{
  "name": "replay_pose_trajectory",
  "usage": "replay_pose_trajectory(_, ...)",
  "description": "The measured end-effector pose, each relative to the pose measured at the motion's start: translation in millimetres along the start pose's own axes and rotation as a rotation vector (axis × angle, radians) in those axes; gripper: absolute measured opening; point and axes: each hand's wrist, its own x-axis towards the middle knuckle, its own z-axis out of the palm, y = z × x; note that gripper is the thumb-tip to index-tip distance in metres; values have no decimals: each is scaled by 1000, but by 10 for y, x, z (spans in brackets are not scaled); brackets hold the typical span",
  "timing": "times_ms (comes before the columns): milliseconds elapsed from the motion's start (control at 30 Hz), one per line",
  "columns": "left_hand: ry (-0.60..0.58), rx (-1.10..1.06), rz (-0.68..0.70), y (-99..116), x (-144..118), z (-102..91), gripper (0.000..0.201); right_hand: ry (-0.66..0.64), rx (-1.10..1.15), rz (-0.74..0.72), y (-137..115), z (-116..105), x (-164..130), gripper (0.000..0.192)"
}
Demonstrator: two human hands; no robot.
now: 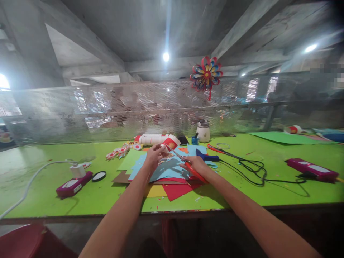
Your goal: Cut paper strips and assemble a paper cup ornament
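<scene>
My left hand (156, 156) grips a red and white paper cup (172, 142), held tilted over the pile of paper. The handles of the scissors (195, 172), red-orange in colour, are in my right hand (196, 165). Their metal blades point up and left and reach the cup's side by my left fingers; whether they are apart is too small to tell. Beneath both hands lie light blue paper sheets (154, 174), with red and yellow sheets sticking out at the front. A blue glue gun (207, 156) lies just beyond my right hand.
A row of stacked paper cups (153, 139) lies behind the pile. A white bottle (203, 132) and a small blue pot (195, 140) stand at the back. Purple power strips (311, 169) and cables lie at both sides. A perforated metal screen (150, 104) bounds the table.
</scene>
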Motion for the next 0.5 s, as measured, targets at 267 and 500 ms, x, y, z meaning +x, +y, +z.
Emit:
replay_pose_trajectory(267,8,22,41,-17,4,-9,41,-5,-10,-15,31,0,6,32)
replay_pose_trajectory(500,40,105,107,-58,10,35,45,-1,26,-11,50,-11,9,34)
